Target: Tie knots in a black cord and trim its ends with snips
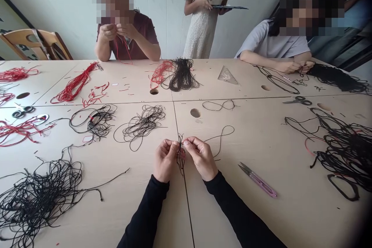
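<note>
Our left hand point(165, 160) and right hand point(201, 158) are raised close together over the seam of the pale table point(232, 217). Both are curled, with thumbs and fingers pinching a short length of black cord point(180, 155) between them. Loose ends of it hang below our grip, and a thin loop point(222, 135) curves away past our right hand. Near that hand lie closed pink-handled thread snips point(258, 180).

On our left, a large tangle of black cord point(37, 197) spreads towards the table edge, with two looser bundles point(142, 124) beyond it. On our right sits a heavier heap of black cord point(345, 151) with a little red in it, and black-handled scissors point(298, 100) lie past that heap. Red cord bundles point(74, 85) and a clear set square point(228, 76) lie farther off.

Across the table, a seated person in a maroon shirt point(130, 35) holds red cord in both hands. A person in a grey shirt point(273, 42) handles black cord at the right, and a person in a lace dress point(203, 19) stands holding a clipboard point(229, 7).
</note>
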`<state>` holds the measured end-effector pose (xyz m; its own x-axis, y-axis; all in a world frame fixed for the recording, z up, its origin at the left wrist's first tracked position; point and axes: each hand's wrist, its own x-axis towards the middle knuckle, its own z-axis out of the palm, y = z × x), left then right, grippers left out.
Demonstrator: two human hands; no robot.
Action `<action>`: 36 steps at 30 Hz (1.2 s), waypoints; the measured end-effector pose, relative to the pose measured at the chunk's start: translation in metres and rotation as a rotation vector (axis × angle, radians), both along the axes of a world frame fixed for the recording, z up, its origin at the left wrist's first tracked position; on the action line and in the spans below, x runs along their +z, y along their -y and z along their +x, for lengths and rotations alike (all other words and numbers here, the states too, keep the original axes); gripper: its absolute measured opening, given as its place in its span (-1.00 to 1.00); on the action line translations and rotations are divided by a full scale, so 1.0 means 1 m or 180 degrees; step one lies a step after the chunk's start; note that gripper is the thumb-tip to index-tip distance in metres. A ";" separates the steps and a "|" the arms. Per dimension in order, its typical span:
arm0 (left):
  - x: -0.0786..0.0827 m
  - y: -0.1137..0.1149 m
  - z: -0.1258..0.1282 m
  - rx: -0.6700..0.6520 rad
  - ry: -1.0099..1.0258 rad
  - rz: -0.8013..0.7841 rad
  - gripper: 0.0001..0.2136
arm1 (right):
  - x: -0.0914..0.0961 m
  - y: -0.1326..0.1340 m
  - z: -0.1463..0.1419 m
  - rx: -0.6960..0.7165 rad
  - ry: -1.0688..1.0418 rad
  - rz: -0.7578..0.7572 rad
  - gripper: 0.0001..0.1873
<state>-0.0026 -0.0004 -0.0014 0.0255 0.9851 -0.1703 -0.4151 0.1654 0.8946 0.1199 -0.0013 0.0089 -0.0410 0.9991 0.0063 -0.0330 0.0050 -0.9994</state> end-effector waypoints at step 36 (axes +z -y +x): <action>0.005 0.000 0.002 -0.0084 -0.0107 0.0074 -0.68 | 0.002 -0.001 0.016 0.0234 0.0605 0.0183 -0.72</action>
<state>-0.0010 -0.0002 0.0034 0.0460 0.9878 -0.1486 -0.3805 0.1549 0.9117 0.1355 -0.0006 0.0111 -0.1198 0.9916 0.0484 0.1538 0.0667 -0.9858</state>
